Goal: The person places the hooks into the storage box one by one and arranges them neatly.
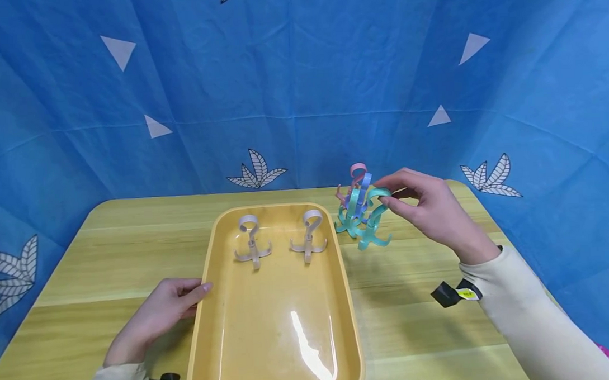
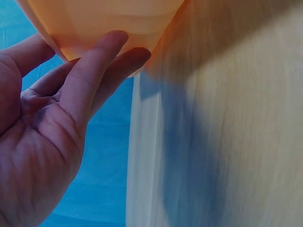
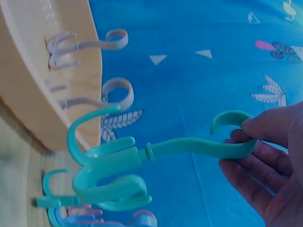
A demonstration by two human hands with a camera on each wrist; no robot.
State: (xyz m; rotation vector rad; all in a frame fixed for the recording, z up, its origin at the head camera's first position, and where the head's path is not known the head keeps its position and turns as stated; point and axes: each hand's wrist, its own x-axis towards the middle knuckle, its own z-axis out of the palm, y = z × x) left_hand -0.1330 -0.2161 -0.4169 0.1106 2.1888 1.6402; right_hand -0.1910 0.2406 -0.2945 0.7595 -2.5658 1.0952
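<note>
My right hand pinches the curled top of a teal four-pronged hanging hook between thumb and fingers, to the right of the tray. Its prongs point downward in the head view. Close behind it, another teal hook stands with a blue hook and a pink hook, partly overlapping. My left hand grips the left side of a yellow tray, thumb over the rim and fingers against the outer wall. Inside the tray's far end stand two greyish-pink hooks, side by side with curls up.
The tray rests on a wood-grain table. Blue cloth with white leaf and triangle prints hangs right behind the table's far edge and along both sides.
</note>
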